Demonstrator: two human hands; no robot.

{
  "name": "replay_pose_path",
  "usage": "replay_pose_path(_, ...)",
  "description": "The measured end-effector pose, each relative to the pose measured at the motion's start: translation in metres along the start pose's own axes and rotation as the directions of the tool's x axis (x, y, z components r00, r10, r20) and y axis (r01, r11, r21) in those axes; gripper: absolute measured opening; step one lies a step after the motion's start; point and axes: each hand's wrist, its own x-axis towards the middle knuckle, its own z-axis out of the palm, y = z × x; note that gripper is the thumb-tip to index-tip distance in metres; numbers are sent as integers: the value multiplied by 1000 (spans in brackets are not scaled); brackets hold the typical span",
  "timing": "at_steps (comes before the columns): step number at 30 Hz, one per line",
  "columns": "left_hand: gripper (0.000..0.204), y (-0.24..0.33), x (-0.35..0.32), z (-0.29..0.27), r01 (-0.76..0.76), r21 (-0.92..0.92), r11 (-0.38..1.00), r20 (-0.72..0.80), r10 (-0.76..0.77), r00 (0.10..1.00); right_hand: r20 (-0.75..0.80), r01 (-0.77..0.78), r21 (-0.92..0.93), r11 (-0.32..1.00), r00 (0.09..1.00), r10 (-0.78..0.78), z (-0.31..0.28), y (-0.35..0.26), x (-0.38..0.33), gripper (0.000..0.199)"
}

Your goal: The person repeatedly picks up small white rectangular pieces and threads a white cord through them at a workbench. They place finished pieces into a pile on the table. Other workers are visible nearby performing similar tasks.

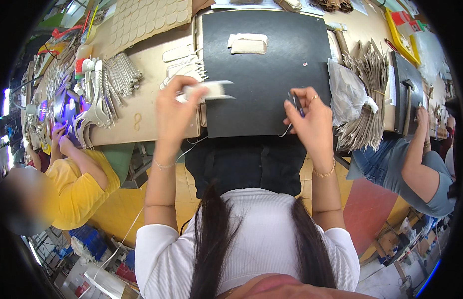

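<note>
My left hand [179,102] pinches a white strap-like piece [215,91] above the left edge of the black work mat [269,107]. Two pale pointed ends stick out to the right of it, and motion blurs it. Over the mat's right side, my right hand [308,110] is closed round a slim dark-blue tool [295,103]; the fingers cover part of it, so its kind is unclear. A thin curved wire or thread shows below that hand. Farther back on the mat lies a small stack of cream strips [248,44].
Left of the mat are white looped straps [184,69], braided straps [123,74] and a sheet of cream ovals [149,22]. At right, a plastic bag [347,89] lies against a bundle of grey-brown strips [368,94]. Co-workers sit on both sides, one in a yellow shirt [82,182].
</note>
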Motion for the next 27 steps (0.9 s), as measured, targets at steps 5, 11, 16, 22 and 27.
replay_pose_path(5, 31, -21, 40, 4, -282, 424, 860, -155, 376, 913, 30, 67, 139, 988, 997, -72, 4, 6, 64, 32)
replay_pose_path(11, 31, 2, 79, 72, -550, 293, 782, 20, 570, 821, -219, 308, -141, 941, 917, -333, -2, 21, 77, 46)
replay_pose_path(16, 26, 5, 98, 91, -644, 392, 657, 181, 631, 754, -143, 49, -231, 972, 986, -83, -18, 30, 31, 40)
replay_pose_path(22, 14, 5, 96, 96, -662, 400, 633, 102, 687, 719, -125, 73, -334, 940, 985, -121, 16, 27, 12, 35)
replay_pose_path(27, 11, 13, 90, 92, -665, 374, 647, 173, 656, 735, -84, 57, -235, 970, 993, -78, 21, 28, 25, 25)
